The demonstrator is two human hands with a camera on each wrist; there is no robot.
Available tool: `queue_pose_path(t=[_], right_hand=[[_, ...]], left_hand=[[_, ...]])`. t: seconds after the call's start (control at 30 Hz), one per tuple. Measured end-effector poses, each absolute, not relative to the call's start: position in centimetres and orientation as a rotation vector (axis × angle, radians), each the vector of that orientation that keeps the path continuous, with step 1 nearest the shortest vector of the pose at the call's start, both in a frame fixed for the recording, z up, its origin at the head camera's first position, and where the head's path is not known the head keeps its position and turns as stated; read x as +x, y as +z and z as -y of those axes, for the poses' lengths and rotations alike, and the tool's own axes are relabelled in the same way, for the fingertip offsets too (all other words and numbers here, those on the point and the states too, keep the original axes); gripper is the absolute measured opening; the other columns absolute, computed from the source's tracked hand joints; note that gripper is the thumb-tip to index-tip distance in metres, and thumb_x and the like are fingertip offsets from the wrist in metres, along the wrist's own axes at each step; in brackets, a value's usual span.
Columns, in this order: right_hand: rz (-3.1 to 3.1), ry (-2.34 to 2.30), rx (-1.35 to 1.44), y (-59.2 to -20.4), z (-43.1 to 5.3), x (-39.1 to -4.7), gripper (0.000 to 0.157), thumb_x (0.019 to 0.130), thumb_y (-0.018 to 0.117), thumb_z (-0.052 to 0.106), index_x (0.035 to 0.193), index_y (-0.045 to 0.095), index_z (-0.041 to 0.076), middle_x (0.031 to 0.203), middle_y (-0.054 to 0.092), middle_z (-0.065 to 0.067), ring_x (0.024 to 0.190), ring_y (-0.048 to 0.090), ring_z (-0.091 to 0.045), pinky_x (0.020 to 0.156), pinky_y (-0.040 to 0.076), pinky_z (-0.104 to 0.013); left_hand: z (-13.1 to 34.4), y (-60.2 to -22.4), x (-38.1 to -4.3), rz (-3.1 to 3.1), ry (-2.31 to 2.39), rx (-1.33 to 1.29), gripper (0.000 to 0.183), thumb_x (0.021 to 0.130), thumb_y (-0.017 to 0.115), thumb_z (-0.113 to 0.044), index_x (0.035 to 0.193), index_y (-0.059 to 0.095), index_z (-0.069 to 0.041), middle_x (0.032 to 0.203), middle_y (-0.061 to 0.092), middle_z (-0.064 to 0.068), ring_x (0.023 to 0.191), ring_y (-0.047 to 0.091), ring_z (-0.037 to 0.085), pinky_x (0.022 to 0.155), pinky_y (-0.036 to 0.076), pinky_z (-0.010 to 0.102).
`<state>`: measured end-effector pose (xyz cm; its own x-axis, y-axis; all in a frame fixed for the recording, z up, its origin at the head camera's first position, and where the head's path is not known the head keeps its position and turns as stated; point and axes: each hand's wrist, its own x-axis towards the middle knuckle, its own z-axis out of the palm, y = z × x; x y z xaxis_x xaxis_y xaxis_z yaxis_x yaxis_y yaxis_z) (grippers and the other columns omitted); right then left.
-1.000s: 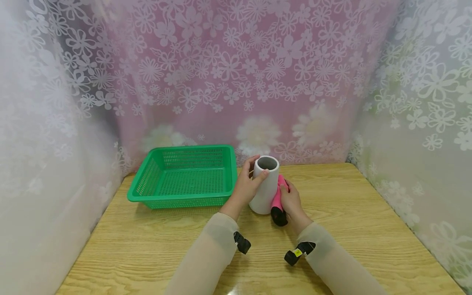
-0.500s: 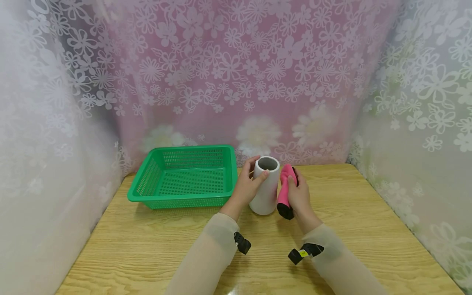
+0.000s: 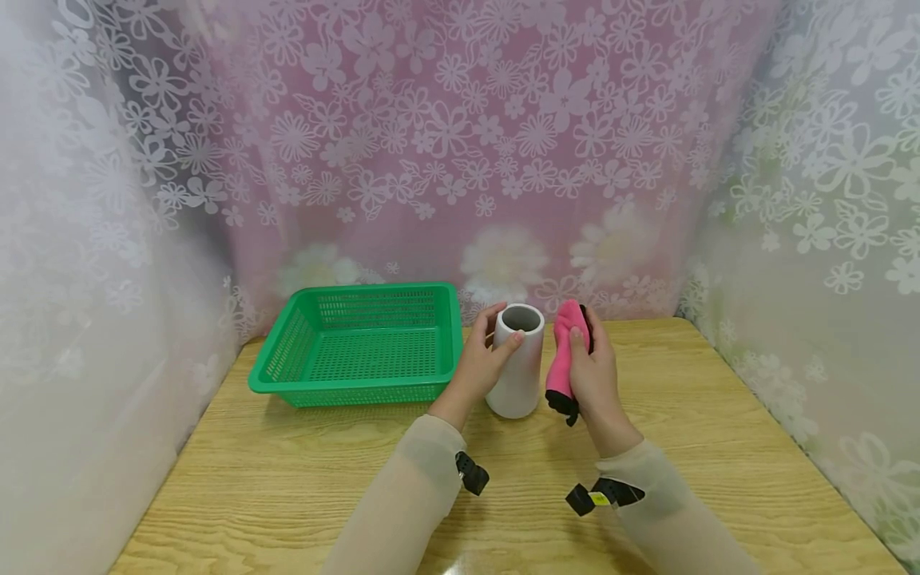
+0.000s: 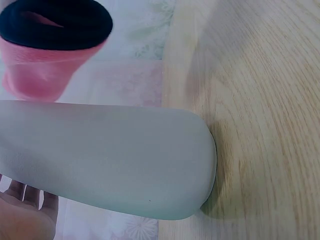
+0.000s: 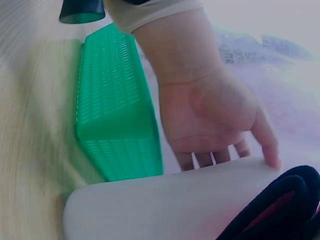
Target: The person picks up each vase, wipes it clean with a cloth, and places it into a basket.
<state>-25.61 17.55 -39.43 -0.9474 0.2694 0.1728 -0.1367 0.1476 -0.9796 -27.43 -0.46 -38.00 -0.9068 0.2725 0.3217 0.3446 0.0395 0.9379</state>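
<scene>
A white cylindrical vase point(image 3: 517, 379) stands upright on the wooden table, its round mouth facing up. My left hand point(image 3: 476, 366) grips it near the top from the left, thumb on the near side and fingers round the back. To the right of the vase, my right hand point(image 3: 596, 375) holds a bunched pink cloth point(image 3: 564, 361) with black edging, raised off the table and apart from the vase. In the left wrist view the folded black edge of the cloth point(image 4: 37, 70) shows above the vase point(image 4: 110, 157). The right wrist view shows my left thumb against the vase.
A green plastic basket point(image 3: 355, 394) with perforated walls stands left of the vase, near my left hand. Floral curtains point(image 3: 446, 160) enclose the back and both sides of the wooden table point(image 3: 302, 479).
My right hand has moved the pink cloth off the vase's right side, rightward and slightly farther back, turning it. The left hand and vase have stayed in place.
</scene>
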Motion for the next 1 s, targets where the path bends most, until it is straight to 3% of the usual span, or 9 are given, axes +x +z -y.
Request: queue_pose_path(t=[0.47, 0.77, 1.0], right_hand=[[2.040, 1.743, 0.035, -37.5, -16.2, -24.3, 0.057, 0.108, 0.042, 0.029, 0.161, 0.023, 0.021, 0.159, 0.033, -0.005, 0.133, 0.046, -0.021, 0.107, 0.043, -0.038], [1.922, 1.528, 0.236, -37.8, -15.1, -24.5, 0.054, 0.106, 0.048, 0.011, 0.158, 0.030, 0.009, 0.153, 0.036, -0.015, 0.132, 0.042, -0.029, 0.108, 0.038, -0.049], [1.897, 1.252, 0.357, -38.9, -14.4, -25.2, 0.055, 0.104, 0.051, 0.009, 0.157, 0.033, 0.009, 0.155, 0.036, -0.013, 0.133, 0.038, -0.034, 0.103, 0.037, -0.058]], left_hand=[[0.5, -38.2, -27.5, 2.241, -2.020, -0.667, 0.059, 0.101, 0.063, -0.018, 0.152, 0.036, -0.007, 0.147, 0.045, 0.019, 0.138, 0.041, 0.033, 0.117, 0.029, 0.049], [0.3, -38.3, -27.7, 2.220, -2.024, -0.659, 0.058, 0.100, 0.064, -0.016, 0.151, 0.037, -0.007, 0.145, 0.047, 0.019, 0.137, 0.042, 0.033, 0.116, 0.030, 0.050], [0.3, -38.2, -27.5, 2.247, -2.017, -0.631, 0.059, 0.100, 0.064, -0.017, 0.152, 0.037, -0.007, 0.148, 0.045, 0.019, 0.137, 0.042, 0.035, 0.115, 0.032, 0.052]])
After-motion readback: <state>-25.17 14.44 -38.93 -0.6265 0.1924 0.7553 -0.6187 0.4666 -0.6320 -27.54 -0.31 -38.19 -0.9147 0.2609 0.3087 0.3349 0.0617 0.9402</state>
